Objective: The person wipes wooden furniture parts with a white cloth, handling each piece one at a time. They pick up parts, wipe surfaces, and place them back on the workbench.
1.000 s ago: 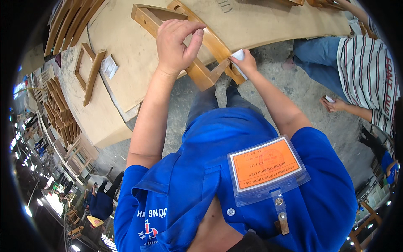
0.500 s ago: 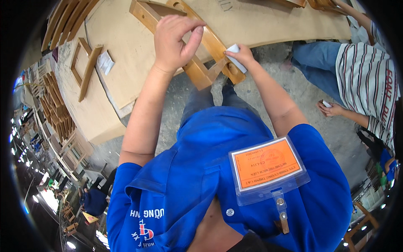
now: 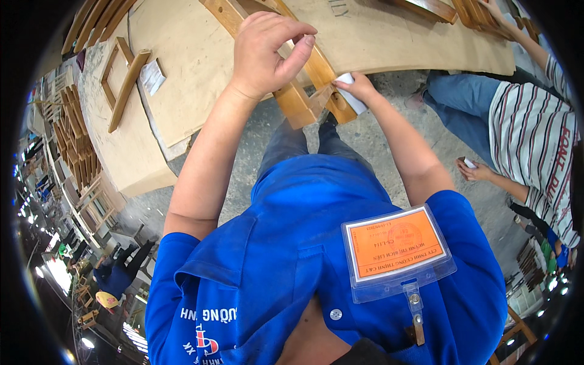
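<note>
A varnished wooden frame (image 3: pixel 292 97) with two long rails lies over the table's near edge, its closer end sticking out past it. Over the frame is my left hand (image 3: pixel 267 55), thumb and forefinger curved apart with nothing seen between them; its other fingers are hidden. My right hand (image 3: pixel 363 88) grips a flat whitish pad (image 3: pixel 351 96) between thumb and fingers. The pad rests against the outer side of the right rail (image 3: pixel 340 108), near its end. A hole shows in that rail beside the pad.
On the tan-covered table (image 3: pixel 182 61) lie a small wooden frame (image 3: pixel 125 79) and a pale sheet (image 3: pixel 152 76). Curved wooden parts (image 3: pixel 97 27) stand at the far left. A co-worker in a striped shirt (image 3: pixel 529 115) stands to the right, a small white piece in one hand (image 3: pixel 477 170).
The wooden frame and my left hand have shifted slightly right and upward in the picture. My right hand and the pad have moved a little right and down. The view has shifted somewhat too.
</note>
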Tool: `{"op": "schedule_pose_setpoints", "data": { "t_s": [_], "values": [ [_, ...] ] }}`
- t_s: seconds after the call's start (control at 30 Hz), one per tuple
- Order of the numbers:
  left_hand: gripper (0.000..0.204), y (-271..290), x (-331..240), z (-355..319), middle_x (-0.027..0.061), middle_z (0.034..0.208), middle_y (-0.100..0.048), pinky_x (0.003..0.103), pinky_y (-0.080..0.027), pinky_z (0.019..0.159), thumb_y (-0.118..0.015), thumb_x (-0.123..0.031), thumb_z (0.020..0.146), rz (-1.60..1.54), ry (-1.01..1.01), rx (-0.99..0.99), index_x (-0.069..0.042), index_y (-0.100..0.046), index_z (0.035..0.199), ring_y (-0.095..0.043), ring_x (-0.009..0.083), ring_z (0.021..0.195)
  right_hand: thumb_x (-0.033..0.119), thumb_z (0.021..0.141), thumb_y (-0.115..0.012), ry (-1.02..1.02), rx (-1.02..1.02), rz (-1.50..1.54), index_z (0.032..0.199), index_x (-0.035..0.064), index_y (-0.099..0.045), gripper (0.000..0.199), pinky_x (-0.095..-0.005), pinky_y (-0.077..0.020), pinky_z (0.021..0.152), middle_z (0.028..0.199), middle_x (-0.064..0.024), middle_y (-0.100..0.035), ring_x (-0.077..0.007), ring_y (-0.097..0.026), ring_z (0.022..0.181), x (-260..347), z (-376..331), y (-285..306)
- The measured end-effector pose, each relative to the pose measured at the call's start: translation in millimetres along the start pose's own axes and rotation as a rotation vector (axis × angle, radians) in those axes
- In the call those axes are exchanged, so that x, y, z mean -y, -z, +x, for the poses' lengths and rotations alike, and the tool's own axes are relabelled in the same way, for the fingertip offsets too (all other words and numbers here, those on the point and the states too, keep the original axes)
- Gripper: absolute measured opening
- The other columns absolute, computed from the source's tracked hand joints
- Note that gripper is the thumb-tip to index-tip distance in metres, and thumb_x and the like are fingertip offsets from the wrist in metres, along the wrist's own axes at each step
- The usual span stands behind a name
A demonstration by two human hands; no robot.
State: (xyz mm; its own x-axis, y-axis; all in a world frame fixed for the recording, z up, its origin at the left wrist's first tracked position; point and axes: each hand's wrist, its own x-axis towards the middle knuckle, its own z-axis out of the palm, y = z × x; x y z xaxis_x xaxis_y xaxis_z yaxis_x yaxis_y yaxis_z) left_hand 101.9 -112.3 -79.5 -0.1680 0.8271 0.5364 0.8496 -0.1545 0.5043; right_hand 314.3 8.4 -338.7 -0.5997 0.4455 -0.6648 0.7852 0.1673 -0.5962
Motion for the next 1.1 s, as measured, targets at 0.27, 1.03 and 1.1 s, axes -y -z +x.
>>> {"op": "schedule_pose_setpoints", "data": {
  "t_s": [0.27,1.03,1.1],
  "values": [
    [0.010,1.4,-5.8,4.0,0.0069,0.077,-0.066,0.036,-0.045,0.072,-0.065,-0.013,0.078,0.003,-0.006,-0.001,-0.008,-0.070,0.086,-0.062,0.0255,0.075,0.051,0.062,-0.082,0.035,0.112,0.054,0.113,-0.0055,-0.061,0.078,-0.0379,-0.0493,0.089,0.111,-0.0250,-0.064,-0.0316,-0.064,0.101,-3.5,0.0,21.2],
    [0.010,-9.9,-32.3,-2.3,0.0086,0.071,-0.065,0.037,-0.044,0.066,-0.067,-0.014,0.074,-0.007,-0.033,-0.005,-0.008,-0.068,0.081,-0.061,0.0286,0.068,0.052,0.064,-0.080,0.025,-0.029,-0.260,0.112,-0.0032,-0.062,0.075,-0.0394,-0.0507,0.083,0.104,-0.0247,-0.066,-0.0336,-0.066,0.093,-105.5,-104.3,-11.4],
    [0.014,-5.1,-36.8,-1.4,0.0071,0.074,-0.066,0.038,-0.044,0.070,-0.067,-0.020,0.075,-0.010,0.013,0.068,-0.009,-0.069,0.082,-0.061,0.0273,0.072,0.047,0.068,-0.079,-0.123,0.011,-0.155,0.111,-0.0032,-0.062,0.069,-0.0383,-0.0510,0.082,0.103,-0.0223,-0.067,-0.0310,-0.067,0.092,-132.7,-123.3,-3.5]
  ]
}}
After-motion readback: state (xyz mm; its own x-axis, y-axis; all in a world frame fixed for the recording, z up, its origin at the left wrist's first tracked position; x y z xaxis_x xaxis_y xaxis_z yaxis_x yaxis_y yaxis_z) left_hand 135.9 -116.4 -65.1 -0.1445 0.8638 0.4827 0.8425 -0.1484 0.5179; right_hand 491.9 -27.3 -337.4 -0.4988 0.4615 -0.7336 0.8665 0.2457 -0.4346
